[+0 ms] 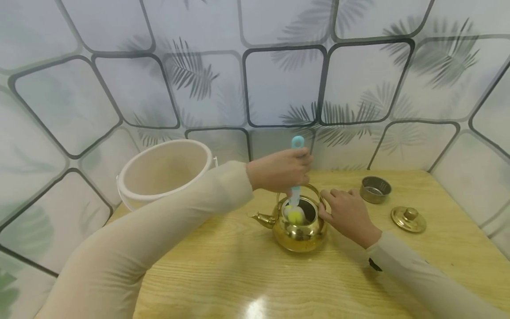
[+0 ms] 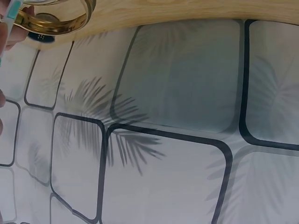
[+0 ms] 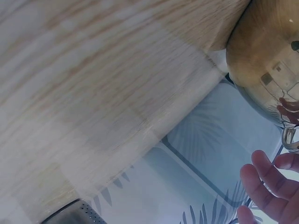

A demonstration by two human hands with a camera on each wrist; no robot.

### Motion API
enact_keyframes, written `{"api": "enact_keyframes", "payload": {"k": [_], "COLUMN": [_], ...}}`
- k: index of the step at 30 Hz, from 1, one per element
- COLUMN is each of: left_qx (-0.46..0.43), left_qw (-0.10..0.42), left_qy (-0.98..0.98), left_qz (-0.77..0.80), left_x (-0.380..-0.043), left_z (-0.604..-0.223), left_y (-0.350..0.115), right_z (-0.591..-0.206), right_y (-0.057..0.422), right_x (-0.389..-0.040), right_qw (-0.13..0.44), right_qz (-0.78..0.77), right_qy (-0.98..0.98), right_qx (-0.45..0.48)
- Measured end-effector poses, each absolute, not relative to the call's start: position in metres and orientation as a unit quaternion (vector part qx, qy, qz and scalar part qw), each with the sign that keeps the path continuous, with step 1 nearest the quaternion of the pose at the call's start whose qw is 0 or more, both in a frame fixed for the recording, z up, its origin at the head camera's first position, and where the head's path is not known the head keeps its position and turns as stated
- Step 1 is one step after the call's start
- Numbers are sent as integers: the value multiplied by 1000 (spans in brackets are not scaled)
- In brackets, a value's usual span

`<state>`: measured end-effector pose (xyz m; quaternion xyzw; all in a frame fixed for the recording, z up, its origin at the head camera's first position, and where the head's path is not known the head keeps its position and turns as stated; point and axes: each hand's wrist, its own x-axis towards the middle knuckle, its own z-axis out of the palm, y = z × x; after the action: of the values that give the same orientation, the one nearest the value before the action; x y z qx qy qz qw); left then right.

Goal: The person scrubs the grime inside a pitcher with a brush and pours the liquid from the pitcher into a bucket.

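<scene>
A shiny gold kettle (image 1: 300, 239) stands lidless on the table, its spout pointing left. My left hand (image 1: 280, 170) grips the light blue handle of a sponge brush (image 1: 295, 195). The brush stands nearly upright, with its yellow and white sponge head inside the kettle's mouth. On the kettle's right side, my right hand (image 1: 346, 215) holds the raised kettle handle (image 1: 314, 191) near its base. Its curled fingers (image 3: 264, 182) show beside the handle mount in the right wrist view. In the left wrist view, only part of the gold handle (image 2: 60, 28) and some fingertips appear.
To the left is a large white bucket (image 1: 167, 170). A perforated metal strainer (image 1: 375, 189) and the gold kettle lid (image 1: 409, 219) lie right of the right hand on the wooden table (image 1: 223, 274). A patterned wall (image 1: 284, 88) borders the table's back and sides.
</scene>
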<state>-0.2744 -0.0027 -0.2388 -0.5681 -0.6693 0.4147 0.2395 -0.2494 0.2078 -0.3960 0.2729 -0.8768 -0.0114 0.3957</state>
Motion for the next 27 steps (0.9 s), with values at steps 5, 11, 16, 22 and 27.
{"api": "enact_keyframes", "payload": {"k": [5,11,16,22,27], "left_qx": [-559,-543,-530,-519,-515], "left_qw": [257,278,294,309,311], "left_qy": [-673,-677,-675,-673,-666], "left_qz": [410,412,421,426,441], "left_x": [-276,-277,-278,-280,-281], "left_z": [-241,-245,-247,-249,-250], "left_y": [1,5,8,11,13], "right_z": [-397,-397,-397,-396,-396], "right_y": [208,209,209,208,208], "right_x": [-251,-251,-250,-249,-248], "right_qw": [399,395,388,384,383], "right_qz": [-13,-7,-5,1,5], "right_qy": [-875,-877,-881,-883,-883], "right_qx": [275,275,272,272,270]}}
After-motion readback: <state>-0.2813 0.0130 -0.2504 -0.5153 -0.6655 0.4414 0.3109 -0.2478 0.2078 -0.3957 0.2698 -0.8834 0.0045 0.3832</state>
